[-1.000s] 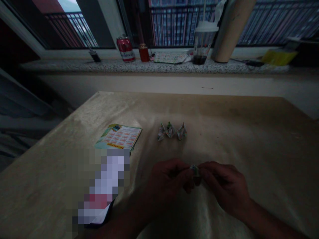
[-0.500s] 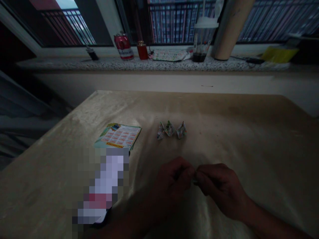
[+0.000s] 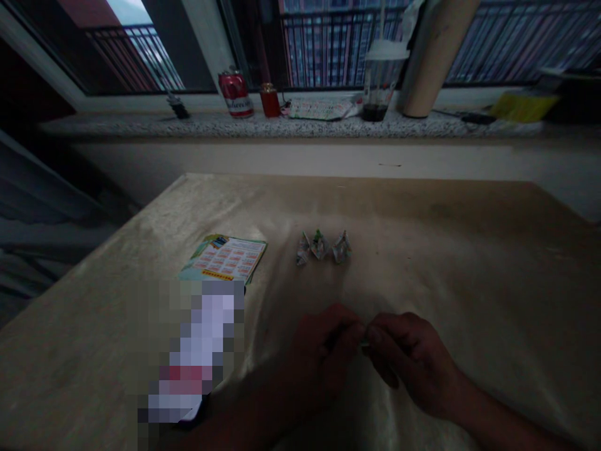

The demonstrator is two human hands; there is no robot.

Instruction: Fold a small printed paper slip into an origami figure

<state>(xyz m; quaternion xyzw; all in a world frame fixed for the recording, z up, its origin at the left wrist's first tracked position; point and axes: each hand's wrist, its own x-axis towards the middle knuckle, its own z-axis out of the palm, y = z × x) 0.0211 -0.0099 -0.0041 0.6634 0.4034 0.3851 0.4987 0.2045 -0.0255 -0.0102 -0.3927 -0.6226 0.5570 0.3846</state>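
Observation:
My left hand (image 3: 326, 344) and my right hand (image 3: 413, 360) meet low over the table, fingertips pinched together. Between them a thin pale edge of a small piece of paper (image 3: 365, 343) shows; the fingers hide most of it. Both hands are closed on it. Beyond them, three small folded paper boats stand in a row: a left one (image 3: 303, 249), a middle one with green on it (image 3: 320, 245) and a right one (image 3: 342, 247). Neither hand touches these.
To the left lie printed sheets (image 3: 230, 257) and a blurred-out phone (image 3: 201, 344) on the tan tabletop (image 3: 469, 250). Along the granite windowsill (image 3: 201, 128) stand a red can (image 3: 235, 94), a small red bottle (image 3: 270, 100), a lidded cup (image 3: 378, 81) and a cardboard tube (image 3: 436, 56).
My hands stay pinched together and have shifted slightly. Some right-hand fingers now reach lower beneath the paper. The whole view has tilted a little; the paper boats have not moved.

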